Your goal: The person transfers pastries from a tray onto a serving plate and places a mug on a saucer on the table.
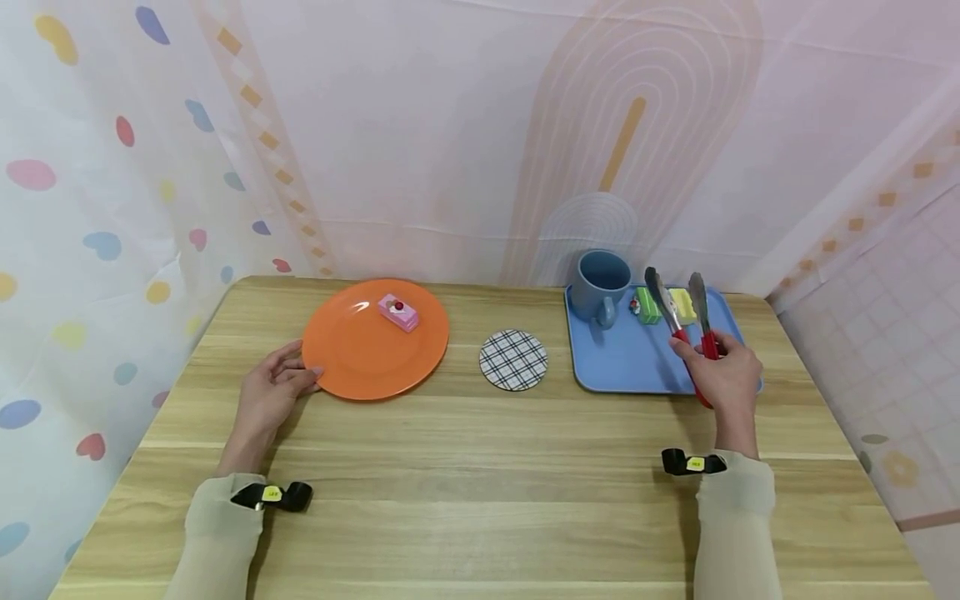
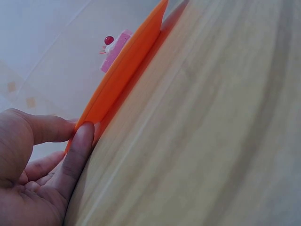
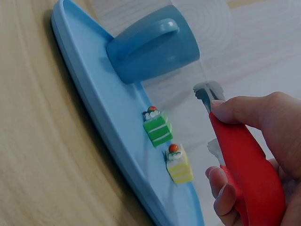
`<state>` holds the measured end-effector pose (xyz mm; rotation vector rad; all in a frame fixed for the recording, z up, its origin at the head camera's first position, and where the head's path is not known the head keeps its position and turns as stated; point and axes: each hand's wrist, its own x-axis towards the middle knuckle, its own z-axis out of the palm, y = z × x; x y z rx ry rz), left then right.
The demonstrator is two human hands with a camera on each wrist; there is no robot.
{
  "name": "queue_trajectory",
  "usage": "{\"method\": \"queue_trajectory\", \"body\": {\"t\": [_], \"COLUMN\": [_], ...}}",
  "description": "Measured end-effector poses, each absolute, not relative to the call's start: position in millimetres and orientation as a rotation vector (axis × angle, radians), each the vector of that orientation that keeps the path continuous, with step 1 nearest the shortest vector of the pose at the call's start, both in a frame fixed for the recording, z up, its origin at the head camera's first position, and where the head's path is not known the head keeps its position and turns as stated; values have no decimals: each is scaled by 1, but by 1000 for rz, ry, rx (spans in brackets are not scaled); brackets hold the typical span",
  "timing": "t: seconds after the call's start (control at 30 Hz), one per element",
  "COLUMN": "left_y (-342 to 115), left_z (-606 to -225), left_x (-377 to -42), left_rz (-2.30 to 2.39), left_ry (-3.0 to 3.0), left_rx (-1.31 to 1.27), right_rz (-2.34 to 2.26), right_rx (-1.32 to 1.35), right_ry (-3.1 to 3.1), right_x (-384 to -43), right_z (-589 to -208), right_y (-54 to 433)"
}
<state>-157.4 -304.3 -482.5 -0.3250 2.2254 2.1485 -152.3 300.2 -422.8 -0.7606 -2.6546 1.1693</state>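
Note:
My left hand (image 1: 272, 393) pinches the near left rim of an orange plate (image 1: 352, 358), thumb on one side and fingers on the other. A pink toy cake slice (image 1: 398, 312) with a red berry lies on that plate. In my right hand (image 1: 723, 373) are red-handled tongs (image 3: 244, 165), their metal tips apart with nothing between them. The tips hover over a blue tray (image 1: 630, 367). On the tray sit a green toy cake slice (image 3: 158, 129), a yellow toy cake slice (image 3: 179, 167) and a blue mug (image 1: 597, 283), upright at the back left.
A round checked coaster (image 1: 513, 360) lies on the wooden table (image 1: 465, 483) between plate and tray. Patterned cloth (image 1: 420, 142) hangs behind the table's back edge and along both sides.

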Motion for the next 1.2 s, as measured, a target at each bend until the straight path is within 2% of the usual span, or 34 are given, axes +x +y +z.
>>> {"method": "queue_trajectory", "body": {"t": [0.73,1.2], "left_y": [-302,-303], "left_z": [-481,-482], "left_x": [-156,-157], "left_rz": [2174,2164], "left_ry": [2216,2229], "left_rx": [-321,-319], "right_rz": [1217,1146], "right_rx": [-931,-920], "right_ry": [-2698,-2737], "right_x": [-153,-152], "right_z": [-433,-440], "right_y": [319,321]}}
